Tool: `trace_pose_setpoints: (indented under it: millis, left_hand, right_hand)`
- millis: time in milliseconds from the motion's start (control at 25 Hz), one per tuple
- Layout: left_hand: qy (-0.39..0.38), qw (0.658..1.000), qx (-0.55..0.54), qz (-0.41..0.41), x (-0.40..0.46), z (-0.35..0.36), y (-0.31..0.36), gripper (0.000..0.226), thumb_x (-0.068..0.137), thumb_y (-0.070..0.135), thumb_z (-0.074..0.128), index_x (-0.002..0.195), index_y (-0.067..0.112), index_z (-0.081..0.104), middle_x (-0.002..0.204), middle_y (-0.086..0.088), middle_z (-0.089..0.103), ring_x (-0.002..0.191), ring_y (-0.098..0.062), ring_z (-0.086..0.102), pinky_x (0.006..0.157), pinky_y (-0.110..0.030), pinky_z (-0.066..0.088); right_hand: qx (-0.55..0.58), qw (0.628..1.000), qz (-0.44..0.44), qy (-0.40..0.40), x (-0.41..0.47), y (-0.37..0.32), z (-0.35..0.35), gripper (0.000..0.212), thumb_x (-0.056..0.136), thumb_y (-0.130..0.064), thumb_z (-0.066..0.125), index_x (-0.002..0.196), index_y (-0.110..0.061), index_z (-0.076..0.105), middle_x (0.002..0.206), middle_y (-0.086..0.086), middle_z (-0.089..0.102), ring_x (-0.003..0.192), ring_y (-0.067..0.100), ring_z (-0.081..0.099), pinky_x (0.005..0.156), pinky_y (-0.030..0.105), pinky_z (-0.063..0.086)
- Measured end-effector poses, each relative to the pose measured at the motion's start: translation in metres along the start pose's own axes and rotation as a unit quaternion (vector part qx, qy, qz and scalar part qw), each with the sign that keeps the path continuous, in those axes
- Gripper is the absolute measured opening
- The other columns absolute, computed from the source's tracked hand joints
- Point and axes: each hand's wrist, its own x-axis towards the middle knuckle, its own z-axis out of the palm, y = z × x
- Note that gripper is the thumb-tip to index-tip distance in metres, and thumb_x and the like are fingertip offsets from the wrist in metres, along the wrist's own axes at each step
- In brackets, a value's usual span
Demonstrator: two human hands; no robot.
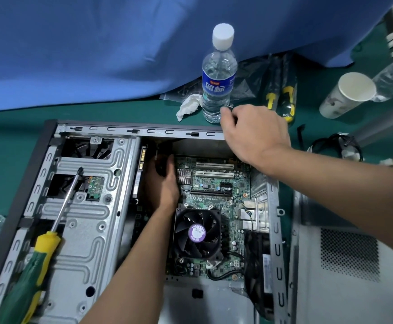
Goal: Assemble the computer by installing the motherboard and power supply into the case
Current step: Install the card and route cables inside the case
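The motherboard [212,195] lies inside the case [85,206]. Left hand [162,183] curls around something dark at its far-left edge; right hand [254,134], fingers loosely bent and holding nothing, could topple the water bottle [217,76] just beside it onto the electronics.

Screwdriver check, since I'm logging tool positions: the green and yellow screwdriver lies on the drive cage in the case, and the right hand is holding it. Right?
Not quite. The head view shows the screwdriver lying on the drive cage with no hand on it. The right hand is up at the case's far rim, beside the bottle. The rest stands.
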Motion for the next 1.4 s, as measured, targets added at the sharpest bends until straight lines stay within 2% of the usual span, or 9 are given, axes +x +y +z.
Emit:
trace_pose_setpoints:
  millis: [80,200,400,480,600,880,1120,1200,1400]
  left_hand:
    - [-0.024,1.000,-0.009,-0.012,0.001,-0.002,-0.002,0.035,0.095,0.030,0.063,0.118,0.004,0.063,0.114,-0.014,0.067,0.107,-0.029,0.063,0.085,-0.024,0.043]
    - [0.069,0.997,0.013,-0.018,-0.002,0.005,0.001,0.032,0.089,0.029,0.073,0.109,0.004,0.069,0.104,-0.013,0.072,0.092,-0.022,0.066,0.072,-0.014,0.036]
    - [0.051,0.999,0.007,-0.008,-0.002,0.004,0.000,0.024,0.092,0.020,0.068,0.107,0.001,0.068,0.095,-0.009,0.068,0.079,-0.008,0.057,0.082,-0.027,0.046]
    - [0.092,0.995,0.028,-0.005,-0.004,0.003,0.002,0.031,0.091,0.030,0.069,0.108,0.004,0.069,0.100,-0.009,0.071,0.084,-0.013,0.063,0.082,-0.029,0.046]
    - [0.094,0.995,0.043,0.004,-0.006,0.003,0.002,0.040,0.090,0.042,0.068,0.111,0.008,0.069,0.110,-0.011,0.072,0.100,-0.025,0.066,0.073,-0.015,0.034]
    - [0.068,0.998,-0.012,-0.002,-0.005,0.004,0.002,0.035,0.090,0.030,0.072,0.110,0.001,0.071,0.109,-0.012,0.072,0.099,-0.020,0.065,0.069,-0.001,0.034]
    - [0.073,0.997,-0.008,-0.002,-0.004,0.005,0.004,0.037,0.090,0.029,0.072,0.113,0.000,0.069,0.112,-0.013,0.071,0.104,-0.024,0.066,0.084,-0.012,0.039]
    - [0.035,0.999,-0.003,0.004,-0.001,0.003,0.001,0.033,0.093,0.025,0.068,0.115,0.000,0.067,0.112,-0.014,0.070,0.106,-0.025,0.064,0.091,-0.019,0.043]
    - [-0.021,1.000,-0.021,-0.001,0.004,-0.001,-0.008,0.034,0.094,0.028,0.064,0.120,0.005,0.061,0.115,-0.013,0.067,0.108,-0.028,0.062,0.075,-0.011,0.037]
  right_hand:
    - [0.002,1.000,0.000,0.001,0.000,0.001,0.000,0.052,0.101,-0.049,0.028,0.068,-0.018,0.053,0.066,0.003,0.055,0.067,0.031,0.052,0.065,0.036,0.034]
    - [0.001,1.000,0.001,0.001,0.000,0.002,0.000,0.052,0.101,-0.049,0.028,0.065,-0.018,0.050,0.065,0.003,0.054,0.067,0.032,0.052,0.066,0.036,0.035]
    - [-0.002,1.000,0.001,0.003,0.000,0.001,0.000,0.052,0.101,-0.049,0.028,0.066,-0.018,0.050,0.067,0.004,0.055,0.068,0.032,0.051,0.065,0.036,0.035]
    - [-0.005,1.000,0.001,0.002,0.000,0.001,0.001,0.052,0.101,-0.049,0.028,0.066,-0.018,0.050,0.066,0.004,0.054,0.068,0.032,0.051,0.065,0.036,0.034]
    - [-0.005,1.000,-0.001,0.003,0.000,0.001,0.001,0.052,0.101,-0.049,0.028,0.065,-0.017,0.050,0.062,0.001,0.051,0.066,0.031,0.051,0.064,0.035,0.033]
    - [-0.011,1.000,0.000,0.007,0.001,0.003,0.002,0.053,0.101,-0.049,0.028,0.064,-0.017,0.050,0.059,-0.001,0.048,0.063,0.030,0.049,0.063,0.035,0.032]
    - [-0.007,1.000,-0.001,0.007,0.001,0.002,0.001,0.053,0.101,-0.049,0.027,0.063,-0.018,0.048,0.064,0.003,0.056,0.065,0.031,0.054,0.064,0.035,0.036]
    - [-0.008,1.000,0.000,0.005,0.002,0.002,0.000,0.053,0.101,-0.049,0.027,0.063,-0.018,0.048,0.064,0.003,0.056,0.065,0.031,0.054,0.064,0.036,0.037]
    - [-0.005,1.000,-0.001,0.001,-0.001,0.002,0.000,0.054,0.101,-0.049,0.028,0.062,-0.017,0.048,0.061,0.003,0.055,0.064,0.030,0.054,0.064,0.036,0.038]
